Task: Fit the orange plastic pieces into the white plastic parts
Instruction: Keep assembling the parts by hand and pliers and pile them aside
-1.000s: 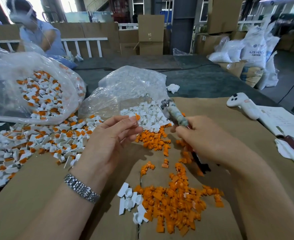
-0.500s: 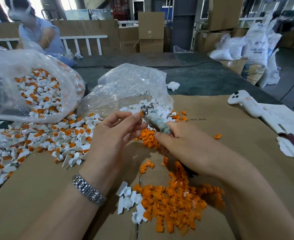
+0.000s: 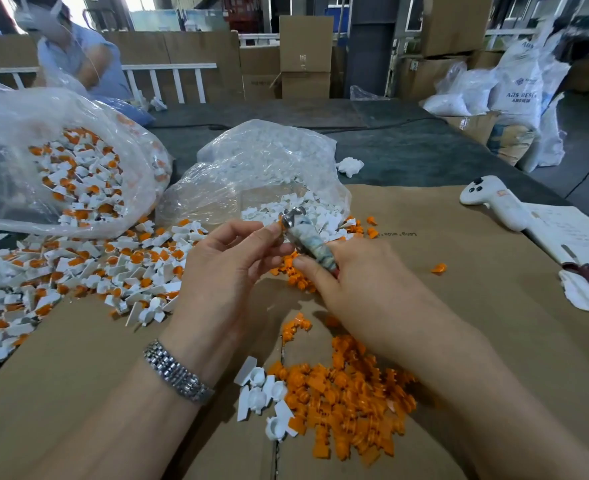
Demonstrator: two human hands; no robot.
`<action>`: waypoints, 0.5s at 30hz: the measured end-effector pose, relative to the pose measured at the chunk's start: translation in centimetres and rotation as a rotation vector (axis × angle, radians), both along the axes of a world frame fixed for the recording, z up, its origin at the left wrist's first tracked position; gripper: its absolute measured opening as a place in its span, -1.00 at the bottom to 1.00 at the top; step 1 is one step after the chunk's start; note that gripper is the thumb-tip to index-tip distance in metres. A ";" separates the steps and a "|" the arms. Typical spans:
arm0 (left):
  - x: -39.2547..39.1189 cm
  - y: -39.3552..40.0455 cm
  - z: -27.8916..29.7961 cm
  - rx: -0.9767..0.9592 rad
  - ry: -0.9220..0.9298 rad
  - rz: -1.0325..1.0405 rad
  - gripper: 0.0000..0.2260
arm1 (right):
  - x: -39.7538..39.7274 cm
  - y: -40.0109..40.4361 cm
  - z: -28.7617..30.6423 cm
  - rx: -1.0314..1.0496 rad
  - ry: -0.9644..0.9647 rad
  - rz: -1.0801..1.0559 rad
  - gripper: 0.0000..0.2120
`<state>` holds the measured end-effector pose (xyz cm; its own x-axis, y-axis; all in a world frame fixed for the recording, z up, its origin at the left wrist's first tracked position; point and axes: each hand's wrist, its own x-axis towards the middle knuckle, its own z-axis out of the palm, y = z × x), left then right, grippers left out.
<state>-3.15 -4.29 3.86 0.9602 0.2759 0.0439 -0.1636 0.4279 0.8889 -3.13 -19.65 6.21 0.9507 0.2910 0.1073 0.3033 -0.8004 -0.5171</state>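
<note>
My right hand (image 3: 359, 271) is wrapped around the taped handle of a small hammer-like tool (image 3: 307, 239), fingers curled tight on it, its metal head tilted up and away from me. My left hand (image 3: 230, 271) is raised just beside that head, thumb and forefinger pinched on something small; a sliver of orange shows at my fingertips (image 3: 273, 230), touching the metal, but I cannot tell exactly what piece it is. A metal-link watch (image 3: 178, 374) sits on my left wrist.

Taking the tool as my mark: right under it lies a small scatter of orange plastic pieces (image 3: 295, 271) on the cardboard sheet (image 3: 476, 306). Nearer to me than the tool is the big heap of loose orange pieces (image 3: 348, 403), with a few empty white plastic parts (image 3: 262, 393) touching its left edge. Just behind the tool is an open clear bag of white parts (image 3: 265, 171), some spilling out at its mouth. Left of the tool spreads a pile of fitted white-and-orange parts (image 3: 78, 271), and beyond that a larger clear bag (image 3: 61, 161) holding more of them. Well to the right of the tool rest a white handheld controller (image 3: 494, 200) and some papers (image 3: 570, 233). Far behind and left, another person (image 3: 74, 57) sits in a blue top.
</note>
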 end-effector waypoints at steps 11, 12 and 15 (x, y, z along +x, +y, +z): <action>0.0 0.1 -0.3 -0.053 0.039 -0.018 -0.97 | 0.9 0.0 -0.6 -0.054 -0.053 -0.028 -0.56; 0.0 0.1 -0.2 -0.051 0.041 -0.013 -0.97 | 1.0 -0.2 -0.5 -0.001 -0.025 -0.007 -0.55; 0.0 0.1 -0.1 -0.027 0.041 0.011 -0.94 | 0.8 -0.6 0.0 0.117 0.093 0.056 -0.56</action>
<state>-3.15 -4.20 3.79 0.9580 0.2869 -0.0028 -0.1323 0.4504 0.8830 -2.29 -20.24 6.18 0.9409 0.3340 0.0559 0.2919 -0.7163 -0.6338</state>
